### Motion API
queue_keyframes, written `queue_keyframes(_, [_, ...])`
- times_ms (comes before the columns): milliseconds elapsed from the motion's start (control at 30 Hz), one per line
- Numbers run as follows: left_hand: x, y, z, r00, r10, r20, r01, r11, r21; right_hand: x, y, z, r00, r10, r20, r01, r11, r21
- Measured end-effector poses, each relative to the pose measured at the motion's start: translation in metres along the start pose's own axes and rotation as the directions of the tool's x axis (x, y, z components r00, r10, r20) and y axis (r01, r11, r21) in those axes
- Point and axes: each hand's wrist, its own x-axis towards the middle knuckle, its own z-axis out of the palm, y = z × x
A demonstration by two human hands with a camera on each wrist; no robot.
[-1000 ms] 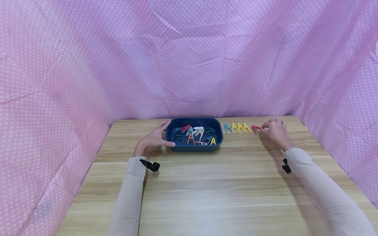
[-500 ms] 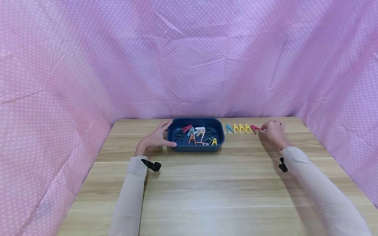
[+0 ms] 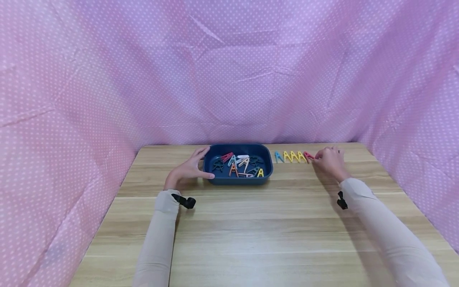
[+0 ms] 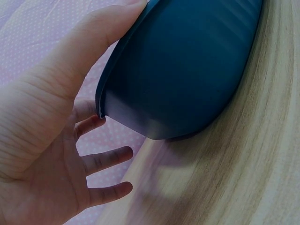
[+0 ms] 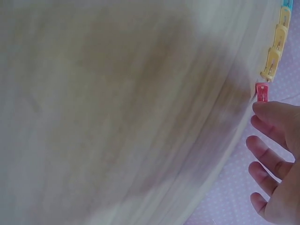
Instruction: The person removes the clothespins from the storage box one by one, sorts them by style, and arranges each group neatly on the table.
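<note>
My right hand (image 3: 330, 162) pinches a red clothespin (image 3: 308, 156) between thumb and fingertips. The red clothespin is beside the right end of a row of several clothespins: a blue clothespin (image 3: 278, 156) on the left, then yellow clothespins (image 3: 293, 156). In the right wrist view the red clothespin (image 5: 262, 91) sits close to the last yellow clothespin (image 5: 271, 63). My left hand (image 3: 188, 167) holds the left end of a dark blue plastic basin (image 3: 238, 181), thumb at the near rim and index finger toward the far corner. Its other fingers (image 4: 112, 159) stretch out beyond the basin wall (image 4: 187, 70).
Several mixed clothespins lie in the basin, among them an orange clothespin (image 3: 233, 170), a red one and a yellow clothespin (image 3: 260, 172). The wooden table (image 3: 251, 231) ends just behind the basin and the row, against a pink dotted curtain (image 3: 229, 79).
My right hand has moved slightly left, bringing the red clothespin closer to the yellow ones and turning it more upright. The left hand stays at the basin. The head view has shifted slightly.
</note>
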Motion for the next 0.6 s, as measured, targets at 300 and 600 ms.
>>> queue_keyframes(300, [-0.0014, 0.0014, -0.0005, 1.000, -0.004, 0.001, 0.004, 1.000, -0.017, 0.0009, 0.0002, 0.0020, 1.000, -0.007, -0.013, 0.007, 1.000, 0.000])
queue_keyframes(600, [-0.0015, 0.0016, -0.0002, 1.000, -0.015, 0.000, 0.015, 1.000, -0.011, -0.0005, -0.0001, 0.0031, 0.999, -0.008, -0.041, 0.010, 1.000, 0.030])
